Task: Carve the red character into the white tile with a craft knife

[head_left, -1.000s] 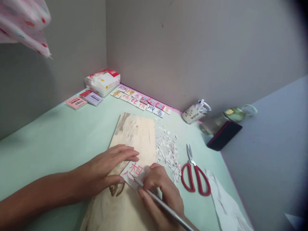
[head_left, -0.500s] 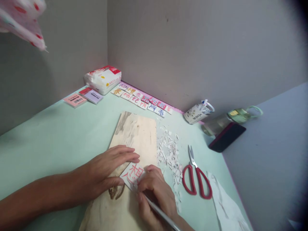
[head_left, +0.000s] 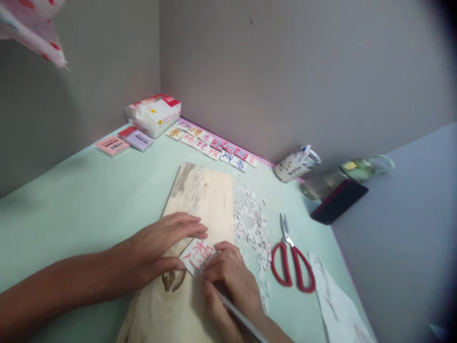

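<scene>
A white square tile with a red handwritten character lies on a pale wooden board. My left hand steadies it, thumb at its left corner and outstretched fingers at its upper corner. From the right, my right hand is closed in a writing-style grip round a slim silver pen-shaped tool. The tool's tip is hidden behind my fingers, close to the tile's lower right edge. White shavings are scattered along the board's right side.
Red-handled scissors lie right of the shavings, beside a white tissue. Behind stand a pen-holding can, a bottle and a phone. Lettered tiles, a tissue pack and small packets line the back.
The view has shifted slightly. Both hands keep almost the same places round the tile, and the right hand's grip on the tool is unchanged.
</scene>
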### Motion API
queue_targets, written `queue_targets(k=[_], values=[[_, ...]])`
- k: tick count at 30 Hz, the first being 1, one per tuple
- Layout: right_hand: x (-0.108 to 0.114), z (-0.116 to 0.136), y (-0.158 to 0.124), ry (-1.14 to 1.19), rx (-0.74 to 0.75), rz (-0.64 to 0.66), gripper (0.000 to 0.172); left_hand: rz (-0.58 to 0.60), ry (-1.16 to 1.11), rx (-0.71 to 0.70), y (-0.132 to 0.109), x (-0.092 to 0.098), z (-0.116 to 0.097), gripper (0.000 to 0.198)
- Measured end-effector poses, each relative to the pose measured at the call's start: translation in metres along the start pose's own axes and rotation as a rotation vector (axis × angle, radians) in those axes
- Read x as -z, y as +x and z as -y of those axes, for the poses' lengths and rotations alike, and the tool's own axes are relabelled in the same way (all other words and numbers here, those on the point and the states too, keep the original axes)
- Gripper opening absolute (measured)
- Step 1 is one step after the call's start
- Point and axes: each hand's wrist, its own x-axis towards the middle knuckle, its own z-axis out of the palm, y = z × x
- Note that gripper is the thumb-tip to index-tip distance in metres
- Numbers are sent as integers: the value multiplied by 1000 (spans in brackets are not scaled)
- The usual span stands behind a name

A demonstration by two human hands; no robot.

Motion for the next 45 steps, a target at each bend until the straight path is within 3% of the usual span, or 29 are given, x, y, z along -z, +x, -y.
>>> queue_targets(k=[9, 13, 18, 26, 32, 45], values=[[5, 2, 8, -66, 48, 33, 27, 45, -31, 53, 4, 2, -1, 57], [3, 0, 5, -23, 31, -9, 23, 52, -16, 77, 4, 3, -5, 56], [9, -4, -1, 17, 4, 131, 19, 49, -18, 73, 6, 5, -7, 54], [13, -5, -3, -19, 11, 146, 20, 108, -18, 46, 6, 11, -3, 52], [20, -1, 3, -12, 4, 207, 19, 27, -5, 33, 2, 3, 2, 51], [26, 1, 8, 40, -7, 231, 19, 51, -14, 75, 3, 3, 1, 54]])
